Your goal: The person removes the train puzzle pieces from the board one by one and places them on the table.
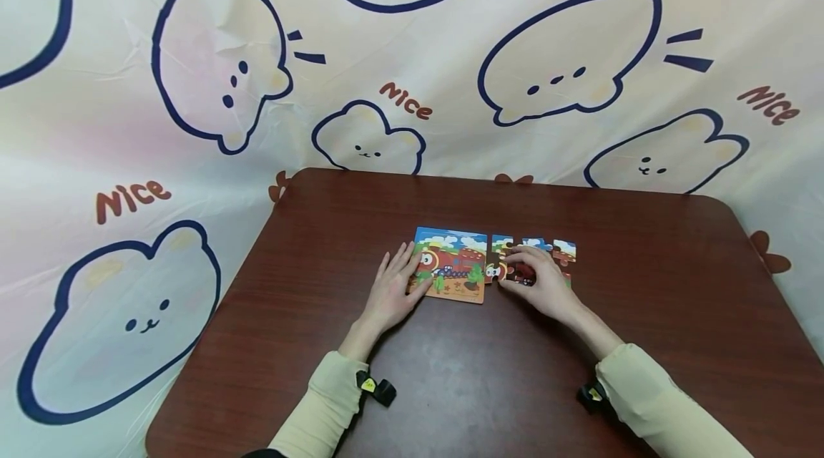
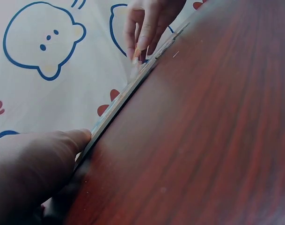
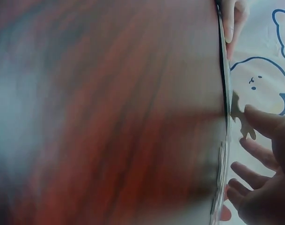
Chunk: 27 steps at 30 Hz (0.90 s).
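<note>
The head view is evenly and brightly lit from above, with soft, faint shadows under the forearms. A pale sheen of glare lies on the bench (image 1: 489,372) near its front edge. The wide lens bends the bench edges and stretches the patterned backdrop (image 1: 193,86) toward the corners. The left wrist view is sharp on the wood grain, while the near left hand (image 2: 30,173) is dark and blurred. The right wrist view is heavily blurred, with a whitish glare at its left side.
</note>
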Tool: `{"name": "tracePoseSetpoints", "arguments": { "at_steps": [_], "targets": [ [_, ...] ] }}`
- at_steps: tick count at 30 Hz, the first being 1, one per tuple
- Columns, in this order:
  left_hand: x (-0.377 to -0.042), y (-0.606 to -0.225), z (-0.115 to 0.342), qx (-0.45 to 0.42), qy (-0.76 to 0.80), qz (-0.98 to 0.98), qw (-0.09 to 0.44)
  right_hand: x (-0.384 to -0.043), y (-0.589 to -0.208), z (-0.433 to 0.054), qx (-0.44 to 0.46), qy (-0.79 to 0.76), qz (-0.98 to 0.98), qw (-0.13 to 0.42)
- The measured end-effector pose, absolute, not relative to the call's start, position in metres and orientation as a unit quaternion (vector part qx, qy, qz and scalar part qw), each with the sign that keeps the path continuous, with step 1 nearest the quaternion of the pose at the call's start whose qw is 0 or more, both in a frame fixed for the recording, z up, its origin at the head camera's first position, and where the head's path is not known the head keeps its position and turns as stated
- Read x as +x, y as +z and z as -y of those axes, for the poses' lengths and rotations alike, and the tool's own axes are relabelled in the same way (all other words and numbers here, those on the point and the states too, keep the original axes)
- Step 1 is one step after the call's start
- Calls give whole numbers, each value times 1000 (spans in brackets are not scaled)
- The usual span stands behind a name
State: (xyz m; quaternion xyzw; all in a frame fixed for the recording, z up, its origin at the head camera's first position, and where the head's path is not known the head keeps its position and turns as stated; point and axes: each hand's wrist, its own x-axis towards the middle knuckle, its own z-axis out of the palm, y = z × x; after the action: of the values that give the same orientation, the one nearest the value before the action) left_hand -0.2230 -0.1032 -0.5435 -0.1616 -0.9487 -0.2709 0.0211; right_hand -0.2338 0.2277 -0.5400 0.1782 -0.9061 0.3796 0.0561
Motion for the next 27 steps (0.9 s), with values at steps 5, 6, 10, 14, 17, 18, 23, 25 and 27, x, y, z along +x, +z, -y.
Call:
{"name": "tracePoseSetpoints", "arguments": {
  "at_steps": [5, 6, 10, 14, 17, 18, 23, 25, 27],
  "targets": [
    [-223, -544, 103, -161, -273, 948, 21, -243, -561, -243, 183, 350, 917, 60],
    [-223, -544, 103, -161, -274, 948, 21, -243, -561, -244, 184, 348, 917, 58],
    [-223, -546, 102, -158, -279, 947, 24, -239, -553, -242, 187, 334, 922, 53],
    [-224, -548, 102, -151, -283, 947, 25, -231, -534, -235, 173, 316, 933, 27],
    [-224, -548, 102, -146, -289, 946, 28, -229, -527, -233, 170, 309, 936, 16],
    [-224, -547, 102, -144, -291, 945, 29, -229, -528, -234, 171, 308, 936, 17],
    [-224, -547, 102, -141, -295, 944, 34, -231, -529, -234, 176, 302, 937, 21],
    [-224, -547, 102, -141, -296, 944, 34, -232, -530, -234, 176, 298, 938, 21],
    [-224, -547, 102, -141, -298, 943, 34, -232, -530, -233, 174, 298, 938, 22]
  ]
}}
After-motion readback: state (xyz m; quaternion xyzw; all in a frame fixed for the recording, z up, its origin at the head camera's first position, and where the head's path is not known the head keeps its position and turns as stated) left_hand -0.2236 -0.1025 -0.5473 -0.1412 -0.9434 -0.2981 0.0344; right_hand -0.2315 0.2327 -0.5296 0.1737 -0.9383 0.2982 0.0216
